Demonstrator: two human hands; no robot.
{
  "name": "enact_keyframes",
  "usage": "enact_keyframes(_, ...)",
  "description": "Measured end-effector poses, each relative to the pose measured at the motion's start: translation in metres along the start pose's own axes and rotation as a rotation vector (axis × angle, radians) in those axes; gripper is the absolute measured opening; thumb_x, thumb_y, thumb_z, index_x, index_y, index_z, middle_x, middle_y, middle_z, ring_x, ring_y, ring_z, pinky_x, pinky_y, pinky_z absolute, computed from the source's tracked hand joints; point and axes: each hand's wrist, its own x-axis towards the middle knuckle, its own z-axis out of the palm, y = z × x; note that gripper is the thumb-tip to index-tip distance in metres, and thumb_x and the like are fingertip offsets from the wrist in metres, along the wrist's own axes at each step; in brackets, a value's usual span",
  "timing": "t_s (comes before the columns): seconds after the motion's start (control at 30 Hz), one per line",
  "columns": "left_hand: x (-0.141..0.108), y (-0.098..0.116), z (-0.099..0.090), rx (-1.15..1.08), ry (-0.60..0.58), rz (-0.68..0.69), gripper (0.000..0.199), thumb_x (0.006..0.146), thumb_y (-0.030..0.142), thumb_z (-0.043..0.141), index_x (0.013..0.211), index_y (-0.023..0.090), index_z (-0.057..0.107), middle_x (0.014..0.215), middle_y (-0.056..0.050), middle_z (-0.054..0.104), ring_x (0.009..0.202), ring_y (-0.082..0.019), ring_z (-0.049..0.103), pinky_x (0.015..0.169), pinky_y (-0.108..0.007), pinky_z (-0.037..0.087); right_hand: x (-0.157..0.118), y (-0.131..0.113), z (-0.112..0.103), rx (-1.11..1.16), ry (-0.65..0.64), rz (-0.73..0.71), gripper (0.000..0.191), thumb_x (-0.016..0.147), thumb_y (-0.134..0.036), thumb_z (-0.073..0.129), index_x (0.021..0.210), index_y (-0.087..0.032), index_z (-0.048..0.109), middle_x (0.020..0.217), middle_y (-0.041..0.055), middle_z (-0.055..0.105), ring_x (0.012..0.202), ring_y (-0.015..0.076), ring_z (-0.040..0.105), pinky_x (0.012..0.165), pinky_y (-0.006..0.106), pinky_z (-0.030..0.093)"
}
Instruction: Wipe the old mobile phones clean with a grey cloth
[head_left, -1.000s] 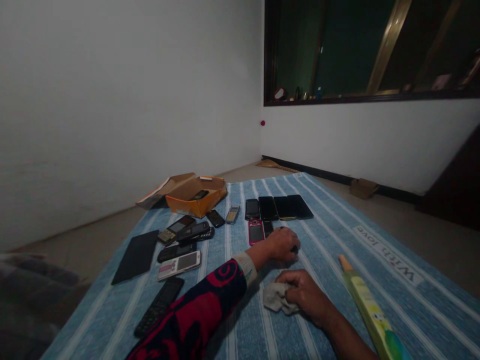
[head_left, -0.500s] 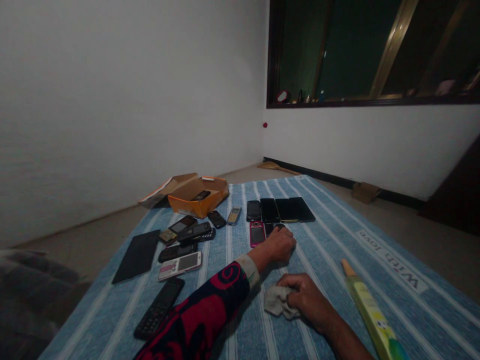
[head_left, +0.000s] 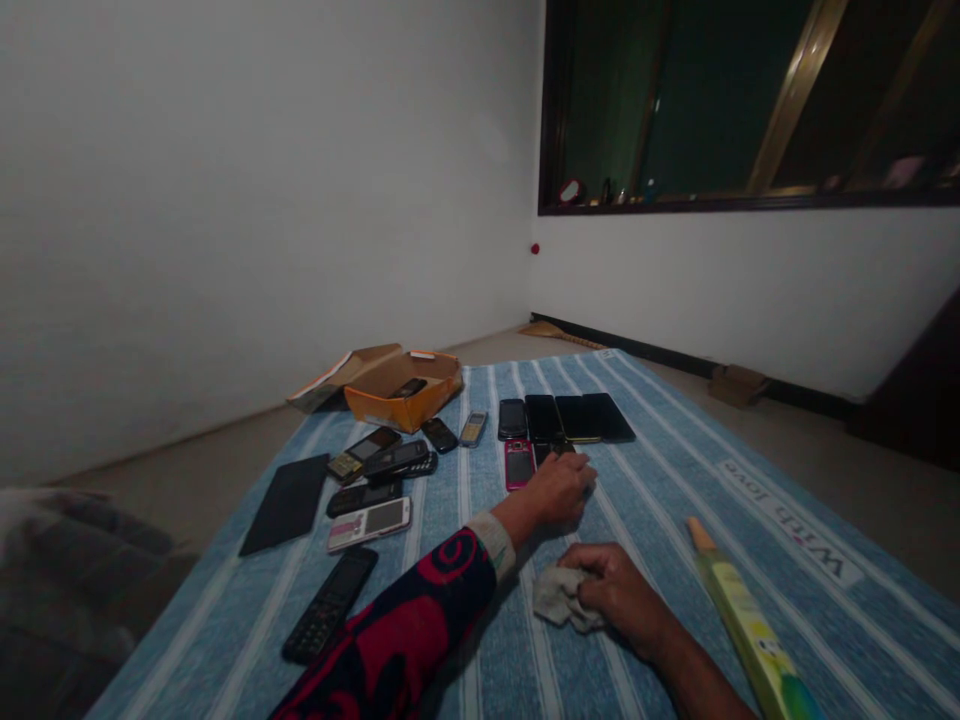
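Note:
My left hand (head_left: 562, 488) reaches out with curled fingers over a dark mobile phone (head_left: 550, 450), whose near part they cover. Right beside it lies a pink-red phone (head_left: 520, 466). Behind them stands a row: a black phone (head_left: 513, 419), another black phone (head_left: 543, 417) and larger black slabs (head_left: 606, 417). Closer to me, my right hand (head_left: 622, 600) is closed around a crumpled greyish-white cloth (head_left: 568, 597), resting low over the striped cover. Several phones, among them a white and pink one (head_left: 370, 525), lie left of my left arm.
An orange cardboard box (head_left: 405, 393) with its lid open holds a phone. A black tablet-like slab (head_left: 286, 504) and a large keypad phone (head_left: 331, 605) lie at left. A yellow-green tube (head_left: 750, 625) lies at right on the blue striped cloth (head_left: 675, 500).
The view has swung slightly, moving everything a little to the right in the picture. My left fingers have shifted slightly at the dark phone, showing more of it. My right hand still grips the cloth.

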Motion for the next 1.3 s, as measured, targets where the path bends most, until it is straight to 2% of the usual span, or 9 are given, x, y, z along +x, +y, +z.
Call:
enact_keyframes(0.07, -0.011, 0.003, -0.002, -0.015, 0.03, -0.018, 0.03, 0.084, 0.02, 0.057, 0.113, 0.017, 0.057, 0.131, -0.013, 0.056, 0.119, -0.027, 0.054, 0.096, -0.04, 0.046, -0.001, 0.0, 0.0, 0.008, -0.002, 0.008, 0.027, 0.054, -0.017, 0.052, 0.071, -0.014, 0.073, 0.065, 0.0014, 0.065, 0.054, 0.0116, 0.052, 0.052, 0.022, 0.038)
enact_keyframes(0.13, -0.027, 0.007, -0.003, -0.026, 0.054, -0.054, 0.021, 0.088, 0.019, 0.051, 0.107, 0.016, 0.059, 0.117, -0.012, 0.063, 0.108, -0.025, 0.06, 0.093, -0.039, 0.048, -0.001, -0.001, 0.0, 0.005, 0.004, 0.013, 0.027, 0.054, -0.018, 0.052, 0.07, -0.014, 0.073, 0.064, 0.0011, 0.065, 0.055, 0.0117, 0.052, 0.052, 0.022, 0.038)
enact_keyframes(0.3, -0.088, 0.021, 0.004, -0.06, 0.106, -0.115, 0.015, 0.088, 0.016, 0.049, 0.098, 0.017, 0.06, 0.111, -0.011, 0.065, 0.102, -0.022, 0.062, 0.093, -0.036, 0.049, -0.004, -0.004, 0.0, -0.042, -0.002, 0.014, 0.027, 0.054, -0.018, 0.052, 0.072, -0.015, 0.073, 0.064, 0.0008, 0.064, 0.058, 0.0128, 0.052, 0.054, 0.023, 0.038)
enact_keyframes(0.4, -0.131, 0.029, 0.012, -0.127, 0.27, -0.162, 0.018, 0.088, 0.013, 0.048, 0.099, 0.017, 0.061, 0.116, -0.013, 0.064, 0.108, -0.023, 0.06, 0.098, -0.039, 0.049, -0.007, -0.006, 0.0, -0.063, -0.018, 0.005, 0.026, 0.054, -0.019, 0.051, 0.07, -0.015, 0.072, 0.063, 0.0007, 0.064, 0.057, 0.0129, 0.051, 0.053, 0.023, 0.037)
enact_keyframes(0.47, -0.159, 0.033, 0.014, -0.151, 0.336, -0.188, 0.02, 0.089, 0.013, 0.046, 0.101, 0.017, 0.061, 0.116, -0.013, 0.065, 0.108, -0.023, 0.061, 0.098, -0.04, 0.05, -0.009, -0.007, -0.001, -0.064, -0.01, 0.007, 0.027, 0.054, -0.019, 0.051, 0.07, -0.015, 0.071, 0.065, 0.0012, 0.064, 0.058, 0.0132, 0.052, 0.053, 0.023, 0.037)
enact_keyframes(0.6, -0.206, 0.041, 0.013, -0.166, 0.344, -0.254, 0.02, 0.086, 0.011, 0.048, 0.099, 0.019, 0.062, 0.112, -0.011, 0.066, 0.105, -0.022, 0.062, 0.097, -0.038, 0.051, -0.013, -0.007, -0.002, -0.082, -0.011, 0.013, 0.029, 0.053, -0.02, 0.051, 0.071, -0.014, 0.072, 0.067, 0.0022, 0.065, 0.06, 0.0141, 0.052, 0.054, 0.025, 0.037)
enact_keyframes(0.73, -0.239, 0.046, 0.012, -0.153, 0.354, -0.314, 0.022, 0.087, 0.011, 0.048, 0.102, 0.02, 0.062, 0.114, -0.011, 0.067, 0.107, -0.022, 0.061, 0.096, -0.038, 0.053, -0.015, -0.007, -0.003, -0.097, -0.012, 0.022, 0.028, 0.054, -0.022, 0.051, 0.071, -0.015, 0.073, 0.066, 0.0024, 0.065, 0.061, 0.0156, 0.053, 0.056, 0.026, 0.038)
enact_keyframes(0.9, -0.255, 0.051, 0.016, -0.157, 0.343, -0.339, 0.022, 0.085, 0.011, 0.052, 0.1, 0.02, 0.063, 0.115, -0.011, 0.067, 0.107, -0.023, 0.062, 0.096, -0.042, 0.053, -0.018, -0.008, -0.002, -0.106, 0.04, 0.063, 0.027, 0.055, -0.026, 0.056, 0.073, -0.015, 0.073, 0.069, 0.0036, 0.067, 0.062, 0.0177, 0.056, 0.058, 0.028, 0.04)
enact_keyframes(1.3, -0.255, 0.057, 0.017, -0.193, 0.33, -0.322, 0.016, 0.085, 0.011, 0.051, 0.095, 0.018, 0.062, 0.111, -0.01, 0.067, 0.105, -0.023, 0.062, 0.095, -0.039, 0.052, -0.019, -0.002, -0.006, -0.112, 0.071, 0.078, 0.03, 0.058, -0.026, 0.059, 0.08, -0.016, 0.076, 0.073, 0.0059, 0.069, 0.068, 0.0219, 0.061, 0.063, 0.031, 0.044)
